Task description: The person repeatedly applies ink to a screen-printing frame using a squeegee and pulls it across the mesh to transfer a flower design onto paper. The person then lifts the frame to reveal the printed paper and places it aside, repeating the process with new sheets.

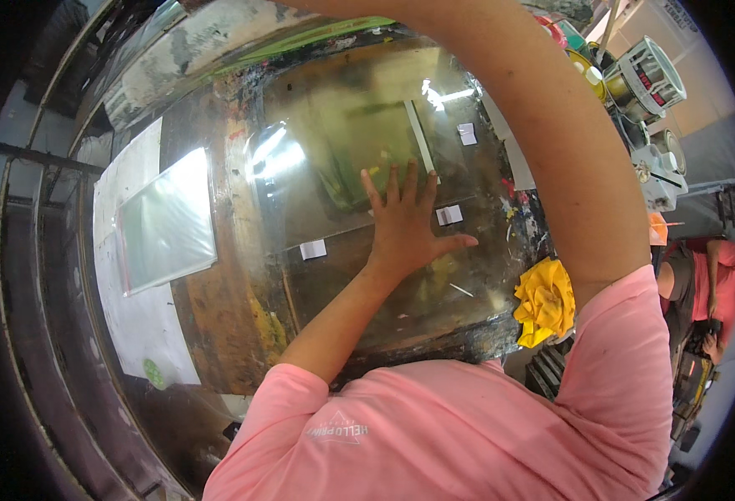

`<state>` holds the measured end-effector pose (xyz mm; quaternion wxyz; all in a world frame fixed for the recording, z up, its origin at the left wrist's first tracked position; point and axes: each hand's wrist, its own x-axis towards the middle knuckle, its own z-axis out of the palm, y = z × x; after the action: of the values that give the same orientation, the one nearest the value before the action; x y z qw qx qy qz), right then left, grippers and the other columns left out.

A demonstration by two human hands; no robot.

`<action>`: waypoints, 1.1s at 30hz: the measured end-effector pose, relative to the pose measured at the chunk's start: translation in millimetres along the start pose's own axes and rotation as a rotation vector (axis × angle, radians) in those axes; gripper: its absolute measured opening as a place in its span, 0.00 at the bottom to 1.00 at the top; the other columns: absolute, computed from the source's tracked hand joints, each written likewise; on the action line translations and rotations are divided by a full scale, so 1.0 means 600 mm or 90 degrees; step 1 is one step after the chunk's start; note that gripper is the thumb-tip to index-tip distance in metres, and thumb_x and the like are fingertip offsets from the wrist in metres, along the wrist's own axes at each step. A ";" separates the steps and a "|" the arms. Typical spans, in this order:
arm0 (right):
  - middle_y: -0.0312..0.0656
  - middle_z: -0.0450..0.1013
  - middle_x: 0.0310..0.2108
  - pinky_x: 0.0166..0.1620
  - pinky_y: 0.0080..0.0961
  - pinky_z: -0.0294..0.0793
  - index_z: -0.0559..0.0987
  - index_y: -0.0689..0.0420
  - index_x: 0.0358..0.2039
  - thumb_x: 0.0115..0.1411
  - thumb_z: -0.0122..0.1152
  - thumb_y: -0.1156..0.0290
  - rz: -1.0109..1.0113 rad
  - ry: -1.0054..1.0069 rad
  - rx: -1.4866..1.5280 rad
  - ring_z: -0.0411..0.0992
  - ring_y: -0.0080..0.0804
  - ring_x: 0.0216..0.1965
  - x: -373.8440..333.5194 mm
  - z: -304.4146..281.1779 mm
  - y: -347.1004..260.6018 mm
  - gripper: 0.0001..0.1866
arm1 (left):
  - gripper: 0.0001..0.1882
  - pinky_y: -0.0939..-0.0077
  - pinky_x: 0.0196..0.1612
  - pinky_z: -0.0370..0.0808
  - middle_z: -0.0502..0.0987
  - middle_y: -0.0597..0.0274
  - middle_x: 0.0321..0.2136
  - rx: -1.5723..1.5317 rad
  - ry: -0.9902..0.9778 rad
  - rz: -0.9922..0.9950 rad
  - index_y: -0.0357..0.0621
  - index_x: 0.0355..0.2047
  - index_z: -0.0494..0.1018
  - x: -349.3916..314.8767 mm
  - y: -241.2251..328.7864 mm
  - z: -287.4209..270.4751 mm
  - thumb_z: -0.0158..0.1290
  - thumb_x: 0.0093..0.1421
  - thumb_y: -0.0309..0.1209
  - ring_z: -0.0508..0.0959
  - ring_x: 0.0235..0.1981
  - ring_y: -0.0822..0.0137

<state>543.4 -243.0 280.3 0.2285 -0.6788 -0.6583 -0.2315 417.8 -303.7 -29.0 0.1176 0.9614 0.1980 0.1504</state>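
My left hand (pixel 405 225) lies palm down with its fingers spread on a clear, glossy sheet (pixel 359 275) over a dark work surface; it holds nothing. Around its fingers are a pale narrow strip (pixel 422 142) and small white folded pieces: one (pixel 449 215) beside the thumb, another (pixel 313 249) left of the wrist, a third (pixel 467 134) farther off. A greenish rectangle (pixel 342 159) shows under the sheet beyond the fingertips. My right arm (pixel 568 125) arches up the right side and leaves the view at the top, so the right hand is hidden from sight.
To the left, a stack of clear plastic sleeves (pixel 169 225) rests on white paper (pixel 146 334), with a green round thing (pixel 154 373) at its edge. A crumpled yellow cloth (pixel 544 302) sits right. Cans (pixel 645 79) crowd the far right; another person (pixel 722 280) is beyond.
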 end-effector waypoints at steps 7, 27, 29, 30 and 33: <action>0.60 0.82 0.28 0.48 0.49 0.81 0.86 0.66 0.26 0.70 0.52 0.41 0.077 -0.023 -0.029 0.83 0.57 0.37 -0.001 -0.023 -0.027 0.37 | 0.66 0.22 0.75 0.33 0.64 0.37 0.71 -0.021 0.004 0.018 0.40 0.71 0.69 0.000 0.001 -0.002 0.48 0.49 0.85 0.59 0.74 0.31; 0.55 0.81 0.24 0.42 0.46 0.79 0.86 0.62 0.23 0.69 0.52 0.36 0.090 -0.007 -0.003 0.82 0.51 0.31 -0.009 -0.007 -0.027 0.38 | 0.72 0.24 0.75 0.41 0.54 0.30 0.75 -0.016 0.046 -0.047 0.25 0.73 0.59 -0.005 0.000 0.016 0.50 0.51 0.84 0.51 0.77 0.31; 0.54 0.80 0.23 0.42 0.45 0.79 0.85 0.62 0.22 0.69 0.52 0.37 0.155 -0.060 -0.004 0.81 0.50 0.30 -0.003 -0.016 -0.036 0.38 | 0.72 0.24 0.75 0.42 0.56 0.30 0.74 -0.007 0.054 -0.045 0.26 0.72 0.60 -0.005 0.000 0.018 0.51 0.51 0.84 0.52 0.77 0.31; 0.54 0.80 0.22 0.42 0.45 0.79 0.85 0.63 0.22 0.69 0.52 0.37 0.152 -0.066 0.002 0.81 0.50 0.30 -0.004 -0.019 -0.034 0.38 | 0.71 0.24 0.75 0.42 0.56 0.30 0.74 -0.005 0.051 -0.043 0.26 0.72 0.61 -0.005 -0.001 0.019 0.51 0.51 0.84 0.53 0.77 0.31; 0.55 0.80 0.23 0.43 0.45 0.80 0.85 0.64 0.23 0.68 0.53 0.39 0.076 -0.028 0.017 0.81 0.51 0.30 -0.006 -0.010 -0.020 0.38 | 0.70 0.25 0.75 0.44 0.59 0.31 0.73 -0.004 0.045 -0.034 0.27 0.71 0.63 -0.005 -0.001 0.020 0.52 0.50 0.83 0.56 0.75 0.31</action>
<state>531.2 -248.9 282.9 0.2364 -0.7185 -0.6249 -0.1935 418.9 -306.6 -40.8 0.1173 0.9495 0.2271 0.1820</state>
